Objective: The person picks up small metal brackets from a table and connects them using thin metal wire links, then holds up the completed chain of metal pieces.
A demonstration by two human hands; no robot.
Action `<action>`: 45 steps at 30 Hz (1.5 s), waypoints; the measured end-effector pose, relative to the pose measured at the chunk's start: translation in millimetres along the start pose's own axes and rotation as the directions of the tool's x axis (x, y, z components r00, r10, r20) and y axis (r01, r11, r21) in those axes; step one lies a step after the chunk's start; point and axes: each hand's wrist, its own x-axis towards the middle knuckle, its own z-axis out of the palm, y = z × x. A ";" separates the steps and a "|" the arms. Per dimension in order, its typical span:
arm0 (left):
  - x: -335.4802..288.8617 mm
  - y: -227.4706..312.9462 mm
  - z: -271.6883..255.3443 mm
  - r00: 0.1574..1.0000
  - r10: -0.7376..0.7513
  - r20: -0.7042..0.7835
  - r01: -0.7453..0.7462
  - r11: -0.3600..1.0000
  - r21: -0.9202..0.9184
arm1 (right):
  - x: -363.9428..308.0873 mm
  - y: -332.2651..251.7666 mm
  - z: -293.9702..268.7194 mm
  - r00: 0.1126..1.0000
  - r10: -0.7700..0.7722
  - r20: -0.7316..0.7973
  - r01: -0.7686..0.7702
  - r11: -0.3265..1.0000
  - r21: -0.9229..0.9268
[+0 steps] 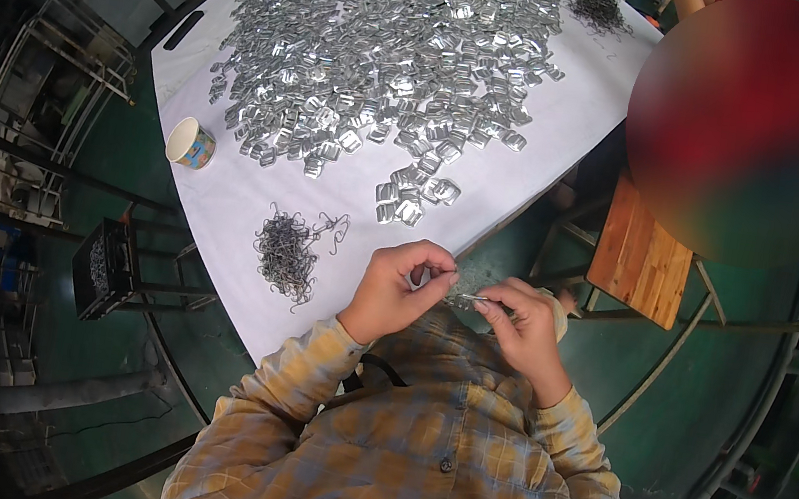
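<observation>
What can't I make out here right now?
All in the head view:
Metal piece in the right hand: too small, partly covered by fingers.
Left hand: its fingers hide whether it pinches anything.
Heap of silvery plates: far end cut off by top edge.
Blurred disc: hides what lies behind.

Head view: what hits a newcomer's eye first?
The broad heap of shiny metal pieces covering much of the white table. Then the dark wire hooks, tangled at the table's near end. To their right, left hand and right hand sit close together, the right pinching a small thin piece.
</observation>
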 end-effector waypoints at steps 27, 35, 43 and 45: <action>-27.6 -9.2 0.6 1.000 0.003 0.008 -0.003 1.000 0.013 | 108.6 80.1 53.7 0.977 -0.088 -0.194 -0.036 0.828 -0.559; -30.9 -15.0 -1.3 0.996 0.038 -0.079 -0.031 0.995 0.090 | 102.3 64.8 46.1 0.980 0.185 -0.078 -0.188 0.982 -0.033; -23.4 -13.3 7.9 0.980 0.105 -0.166 -0.079 0.984 0.158 | 44.5 4.9 20.6 0.973 0.218 0.079 -0.232 0.929 0.288; -23.2 -10.8 10.1 0.981 0.097 -0.167 -0.069 0.983 0.168 | 38.9 1.3 19.6 0.988 0.154 0.032 -0.158 0.963 0.220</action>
